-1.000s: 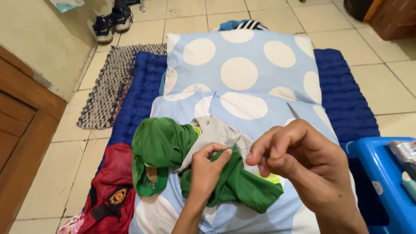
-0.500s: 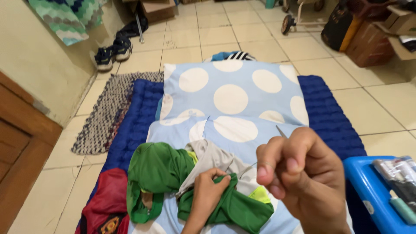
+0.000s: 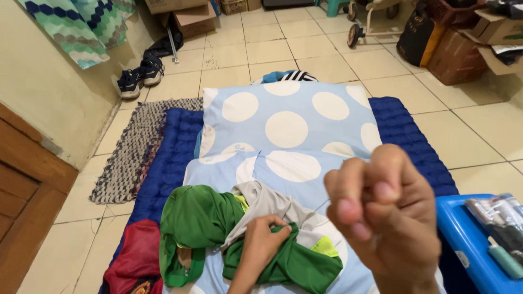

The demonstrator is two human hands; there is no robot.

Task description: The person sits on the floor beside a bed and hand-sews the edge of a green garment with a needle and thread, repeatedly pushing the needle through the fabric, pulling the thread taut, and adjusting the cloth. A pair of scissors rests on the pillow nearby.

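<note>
A green garment (image 3: 196, 223) with a grey lining part (image 3: 267, 201) and a yellow-green patch lies bunched on a light blue polka-dot pillow (image 3: 283, 125). My left hand (image 3: 260, 242) pinches a fold of this garment where green meets grey. My right hand (image 3: 381, 212) is raised close to the camera, right of the garment, with fingertips pressed together. Whatever they pinch is too small to see. A second polka-dot pillow lies under the garment.
The pillows rest on a dark blue quilted mat (image 3: 169, 158). A red garment (image 3: 133, 256) lies at its near left corner. A blue plastic box (image 3: 463, 234) with small items stands at right. A woven rug (image 3: 136, 147), shoes (image 3: 139, 76), a wooden door (image 3: 22, 207) and cardboard boxes (image 3: 457, 54) surround it.
My right hand has risen from beside the garment up toward the camera, fingers still pinched. My left hand stays on the garment. The view has tilted up to show more floor.
</note>
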